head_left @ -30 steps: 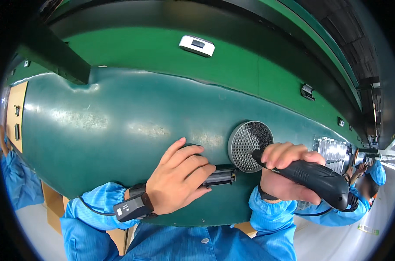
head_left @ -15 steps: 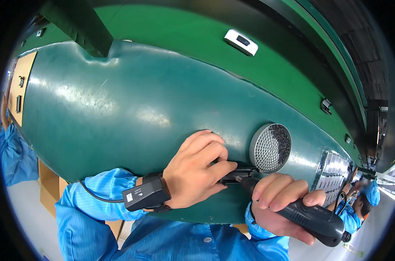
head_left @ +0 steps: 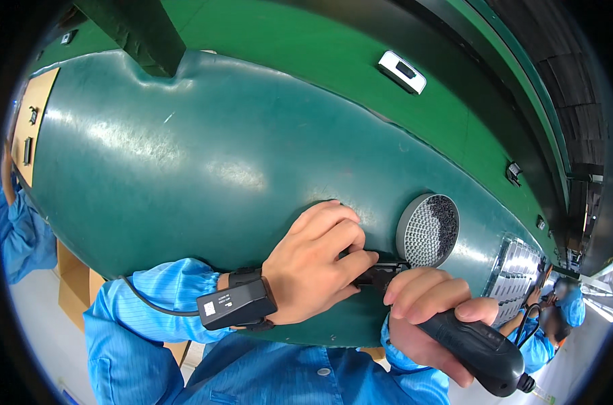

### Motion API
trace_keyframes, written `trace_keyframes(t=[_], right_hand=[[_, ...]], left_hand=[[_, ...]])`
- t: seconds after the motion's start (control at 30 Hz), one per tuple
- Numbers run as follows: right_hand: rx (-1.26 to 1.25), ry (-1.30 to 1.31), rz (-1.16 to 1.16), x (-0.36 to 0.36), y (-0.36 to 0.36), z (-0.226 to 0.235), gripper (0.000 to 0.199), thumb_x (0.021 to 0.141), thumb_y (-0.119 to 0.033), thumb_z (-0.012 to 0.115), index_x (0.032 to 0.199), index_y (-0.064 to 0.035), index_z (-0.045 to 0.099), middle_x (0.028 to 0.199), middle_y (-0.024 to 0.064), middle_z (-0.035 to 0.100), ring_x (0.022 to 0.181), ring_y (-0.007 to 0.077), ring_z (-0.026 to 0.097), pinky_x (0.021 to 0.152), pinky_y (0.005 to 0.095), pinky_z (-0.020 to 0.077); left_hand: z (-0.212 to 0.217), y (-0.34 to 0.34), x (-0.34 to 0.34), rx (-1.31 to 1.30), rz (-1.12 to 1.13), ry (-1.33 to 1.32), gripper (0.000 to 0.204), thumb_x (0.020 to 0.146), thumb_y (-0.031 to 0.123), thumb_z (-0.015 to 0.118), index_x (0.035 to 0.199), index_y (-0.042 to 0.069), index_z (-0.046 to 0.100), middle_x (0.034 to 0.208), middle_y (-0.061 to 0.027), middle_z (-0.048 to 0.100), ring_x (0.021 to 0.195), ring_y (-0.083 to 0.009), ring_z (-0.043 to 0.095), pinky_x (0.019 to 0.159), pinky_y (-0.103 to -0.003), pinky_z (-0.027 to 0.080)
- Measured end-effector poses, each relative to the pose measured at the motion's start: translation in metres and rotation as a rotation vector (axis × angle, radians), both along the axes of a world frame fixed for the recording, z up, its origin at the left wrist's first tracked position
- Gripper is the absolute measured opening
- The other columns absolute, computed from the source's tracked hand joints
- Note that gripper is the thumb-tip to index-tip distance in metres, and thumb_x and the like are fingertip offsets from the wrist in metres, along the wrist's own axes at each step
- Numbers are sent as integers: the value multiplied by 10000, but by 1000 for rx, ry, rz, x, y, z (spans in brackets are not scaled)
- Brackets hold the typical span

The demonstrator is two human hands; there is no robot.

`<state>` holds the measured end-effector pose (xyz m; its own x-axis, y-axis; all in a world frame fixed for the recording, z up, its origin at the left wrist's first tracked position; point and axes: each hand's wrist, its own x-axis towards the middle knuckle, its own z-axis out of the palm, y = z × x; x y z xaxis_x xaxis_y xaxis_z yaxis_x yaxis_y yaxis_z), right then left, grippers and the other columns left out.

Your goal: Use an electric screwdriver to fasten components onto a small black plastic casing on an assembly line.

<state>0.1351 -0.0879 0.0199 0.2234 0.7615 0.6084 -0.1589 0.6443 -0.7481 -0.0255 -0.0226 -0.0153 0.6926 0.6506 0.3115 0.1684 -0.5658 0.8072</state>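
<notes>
My left hand presses down on a small black part lying near the front edge of the dark green bench mat; the fingers cover most of it. My right hand grips a black electric screwdriver, its tip pointing at the black part between both hands. A black band with a small box and a cable sits on my left wrist. Both sleeves are light blue.
A round dish of small dark screws stands just right of my hands. A clear ribbed tray lies further right. A white device rests on the raised green belt behind. Other people in blue work at far left and far right.
My right hand brought the screwdriver down from beside the screw dish to the black part. My left hand stayed on the part, curling its fingers tighter. The view shifted left.
</notes>
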Motion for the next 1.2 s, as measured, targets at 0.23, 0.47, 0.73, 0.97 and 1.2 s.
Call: trace_keyframes(t=[0.23,0.47,0.73,0.97,1.2], right_hand=[[78,-122,62,1,9,8,740,875,-689,658,1150,-36,441,779,141,610,563,252,590,521,396,516],[137,-138,84,6,10,21,780,853,-729,644,1152,-37,445,767,135,602,567,248,590,517,401,512],[83,90,-133,83,4,62,769,897,-753,565,1290,-92,527,785,88,549,603,208,519,526,370,444],[69,171,-254,127,24,28,859,860,-853,462,1287,-108,486,756,105,564,568,240,551,508,397,491],[31,143,-265,132,32,15,884,815,-879,484,1261,-116,477,749,125,585,560,256,572,511,410,504]], left_hand=[[4,0,9,51,32,-40,449,572,144,875,997,77,747,1015,-51,549,1166,-312,537,1017,-514,462],[23,-2,16,109,47,-9,428,594,132,877,998,73,750,1008,-45,551,1161,-314,541,989,-476,469],[45,4,31,54,3,42,582,496,128,939,1048,101,753,1016,-47,549,1162,-336,546,974,-464,473],[37,7,46,46,8,94,580,506,143,940,1055,101,756,1009,-52,547,1148,-341,545,960,-462,477],[34,10,52,60,18,85,568,504,150,935,1041,94,759,990,-54,548,1137,-343,545,959,-467,478]])
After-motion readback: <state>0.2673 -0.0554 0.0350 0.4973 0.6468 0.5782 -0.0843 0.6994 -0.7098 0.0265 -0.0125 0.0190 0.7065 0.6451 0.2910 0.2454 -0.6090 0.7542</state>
